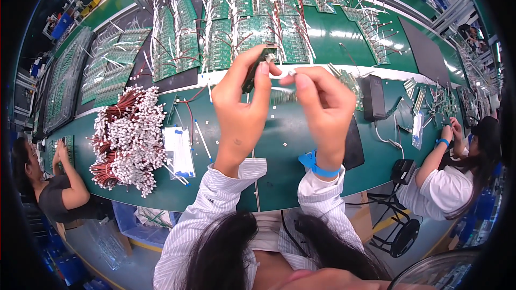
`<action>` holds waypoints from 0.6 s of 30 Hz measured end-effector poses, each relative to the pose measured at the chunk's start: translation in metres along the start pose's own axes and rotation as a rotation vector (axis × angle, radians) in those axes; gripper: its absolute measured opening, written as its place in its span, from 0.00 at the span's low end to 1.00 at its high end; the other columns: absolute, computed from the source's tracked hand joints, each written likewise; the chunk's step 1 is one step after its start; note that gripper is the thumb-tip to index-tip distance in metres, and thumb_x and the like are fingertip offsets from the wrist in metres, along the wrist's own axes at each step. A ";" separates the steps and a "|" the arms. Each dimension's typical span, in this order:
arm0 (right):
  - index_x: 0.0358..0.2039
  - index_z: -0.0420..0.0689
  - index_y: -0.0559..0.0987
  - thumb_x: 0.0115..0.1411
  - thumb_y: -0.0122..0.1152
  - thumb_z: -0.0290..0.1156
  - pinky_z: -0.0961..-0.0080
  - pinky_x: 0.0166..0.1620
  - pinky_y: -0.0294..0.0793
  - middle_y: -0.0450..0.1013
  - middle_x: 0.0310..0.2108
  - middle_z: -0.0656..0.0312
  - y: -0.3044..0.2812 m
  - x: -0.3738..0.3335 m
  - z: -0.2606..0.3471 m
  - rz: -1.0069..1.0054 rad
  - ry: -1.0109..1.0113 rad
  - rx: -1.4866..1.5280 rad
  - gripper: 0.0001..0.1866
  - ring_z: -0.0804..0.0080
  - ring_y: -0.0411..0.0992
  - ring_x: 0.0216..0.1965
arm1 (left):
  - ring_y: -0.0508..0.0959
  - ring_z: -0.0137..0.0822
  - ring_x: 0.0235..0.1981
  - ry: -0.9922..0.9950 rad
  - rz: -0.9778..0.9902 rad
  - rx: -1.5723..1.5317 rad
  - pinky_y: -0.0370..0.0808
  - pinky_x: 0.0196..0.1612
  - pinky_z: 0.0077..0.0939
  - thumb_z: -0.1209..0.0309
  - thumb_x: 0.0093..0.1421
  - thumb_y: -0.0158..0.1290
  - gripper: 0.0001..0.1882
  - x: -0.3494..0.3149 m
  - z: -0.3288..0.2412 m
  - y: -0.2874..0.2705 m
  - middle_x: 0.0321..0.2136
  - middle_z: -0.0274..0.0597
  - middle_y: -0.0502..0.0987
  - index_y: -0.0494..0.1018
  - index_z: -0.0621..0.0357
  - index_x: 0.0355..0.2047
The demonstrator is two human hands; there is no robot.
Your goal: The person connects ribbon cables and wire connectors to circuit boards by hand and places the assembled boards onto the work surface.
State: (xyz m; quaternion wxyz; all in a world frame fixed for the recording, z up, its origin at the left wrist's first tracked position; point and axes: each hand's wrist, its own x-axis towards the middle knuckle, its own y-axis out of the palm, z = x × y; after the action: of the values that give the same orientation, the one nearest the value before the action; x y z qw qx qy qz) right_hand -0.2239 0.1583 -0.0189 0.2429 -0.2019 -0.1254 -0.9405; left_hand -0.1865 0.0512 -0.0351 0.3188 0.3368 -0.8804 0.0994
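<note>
A: Hand pose?

B: Both raised above the green bench [301,145], forearms coming up from 6 o'clock in striped sleeves. Left hand [239,113] is clamped on a small green circuit board [257,67] — thumb on the near face, fingers wrapped behind, board held on edge and tilted toward 1 o'clock. Right hand [322,104] sits just beside it at 3 o'clock, thumb and forefinger pinched on a small white connector [291,73] at the board's upper end. Fingertips of the two hands nearly touch.

A: Right wrist?

B: Blue wrist strap [318,166], tab sticking out toward 9 o'clock.

A: How does the board look?

B: Narrow, dark green, edge-on to the camera, a pale part at its top corner. Component detail too small to tell. Can't tell whether the connector is seated on the board or only against it.

A: Where is it relative to the bench?

B: In the air, centre of view, in front of the rows of wired green boards [236,27] laid out at 12 o'clock.

A: Around it?

B: Heap of red wires with white plugs [126,139] at 9 o'clock, a clear bag of white parts [180,153] next to it. Black box [373,96] at 3 o'clock. Other people seated at far 8 and 4 o'clock — their hands are on their own work.
</note>
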 end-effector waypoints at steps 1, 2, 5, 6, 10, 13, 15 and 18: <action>0.28 0.35 0.74 0.52 0.55 0.23 0.85 0.20 0.63 0.72 0.22 0.62 0.005 -0.001 0.000 -0.098 -0.114 -0.314 0.04 0.82 0.64 0.17 | 0.70 0.23 0.23 -0.001 0.002 0.000 0.68 0.25 0.16 0.79 0.55 0.46 0.10 -0.001 -0.001 0.001 0.23 0.39 0.74 0.69 0.66 0.39; 0.29 0.36 0.74 0.49 0.57 0.21 0.82 0.17 0.62 0.70 0.19 0.62 0.006 0.000 -0.009 -0.126 -0.256 -0.420 0.05 0.79 0.65 0.15 | 0.71 0.24 0.23 0.011 0.002 0.053 0.68 0.25 0.17 0.79 0.54 0.47 0.11 -0.002 -0.003 0.003 0.24 0.40 0.74 0.70 0.65 0.38; 0.29 0.36 0.74 0.47 0.58 0.20 0.80 0.18 0.64 0.69 0.18 0.59 0.011 -0.001 -0.015 -0.137 -0.404 -0.573 0.07 0.74 0.66 0.15 | 0.72 0.27 0.22 0.062 -0.007 0.171 0.69 0.24 0.18 0.80 0.52 0.49 0.12 -0.003 -0.005 0.003 0.25 0.42 0.74 0.71 0.65 0.38; 0.28 0.36 0.73 0.45 0.58 0.19 0.78 0.19 0.65 0.68 0.17 0.58 0.012 0.000 -0.013 -0.147 -0.444 -0.602 0.07 0.69 0.67 0.16 | 0.72 0.27 0.22 0.085 -0.012 0.198 0.69 0.24 0.19 0.81 0.52 0.49 0.12 -0.003 -0.006 0.003 0.26 0.43 0.74 0.71 0.65 0.38; 0.27 0.35 0.73 0.45 0.58 0.19 0.76 0.19 0.65 0.68 0.18 0.58 0.014 -0.001 -0.017 -0.179 -0.487 -0.604 0.07 0.67 0.67 0.16 | 0.72 0.28 0.22 0.113 -0.023 0.247 0.69 0.23 0.19 0.81 0.52 0.49 0.12 -0.004 -0.007 0.004 0.25 0.42 0.73 0.71 0.64 0.38; 0.27 0.35 0.73 0.44 0.58 0.18 0.75 0.20 0.66 0.68 0.18 0.58 0.013 -0.002 -0.015 -0.205 -0.518 -0.662 0.07 0.65 0.68 0.17 | 0.71 0.28 0.21 0.120 -0.055 0.197 0.68 0.23 0.20 0.82 0.51 0.48 0.12 -0.004 -0.006 0.005 0.25 0.42 0.73 0.71 0.64 0.38; 0.27 0.35 0.73 0.43 0.58 0.17 0.75 0.20 0.66 0.68 0.19 0.58 0.011 -0.001 -0.014 -0.174 -0.529 -0.700 0.08 0.65 0.68 0.17 | 0.71 0.28 0.21 0.133 -0.049 0.222 0.68 0.23 0.20 0.82 0.51 0.48 0.12 -0.004 -0.008 0.006 0.24 0.42 0.73 0.71 0.64 0.38; 0.27 0.35 0.72 0.42 0.58 0.17 0.75 0.20 0.66 0.68 0.18 0.58 0.009 0.000 -0.016 -0.162 -0.524 -0.708 0.08 0.66 0.68 0.17 | 0.71 0.30 0.20 0.179 -0.033 0.277 0.68 0.23 0.22 0.83 0.51 0.48 0.13 -0.003 -0.008 0.007 0.23 0.42 0.72 0.71 0.65 0.38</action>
State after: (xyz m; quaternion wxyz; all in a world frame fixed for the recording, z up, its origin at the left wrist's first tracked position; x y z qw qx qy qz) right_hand -0.2245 0.1448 -0.0319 0.0443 -0.4937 0.1316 -0.8585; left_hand -0.1850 0.0614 -0.0306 0.3480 0.3818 -0.8207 0.2441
